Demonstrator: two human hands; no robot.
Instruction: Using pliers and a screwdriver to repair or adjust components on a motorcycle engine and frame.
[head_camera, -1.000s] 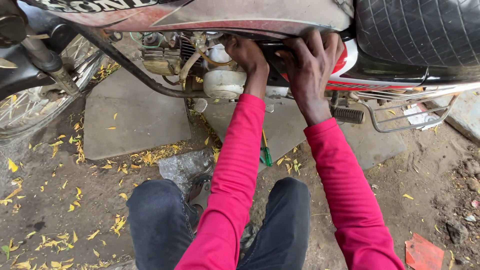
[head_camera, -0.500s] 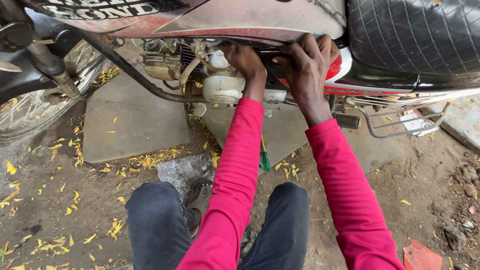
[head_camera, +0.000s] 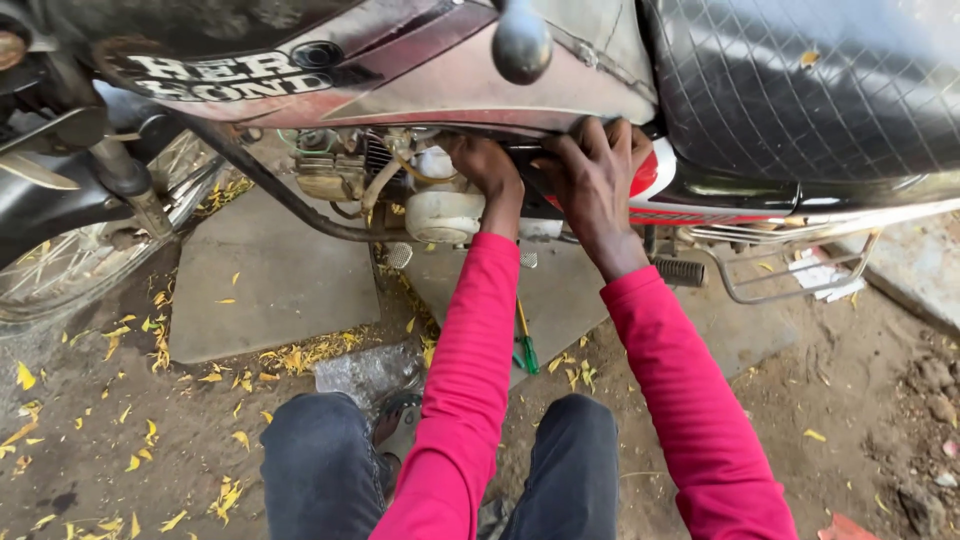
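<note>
Red side panel (head_camera: 648, 172) sits under the black quilted seat (head_camera: 800, 80) of the motorcycle, just behind the engine (head_camera: 400, 180). The right hand (head_camera: 592, 180) lies spread, fingers pressed along the panel's upper edge. The left hand (head_camera: 487, 165) reaches in beside the white carburettor (head_camera: 443, 210); its grip is hidden. Steady, even finger pressure along the edge would suit best.
</note>
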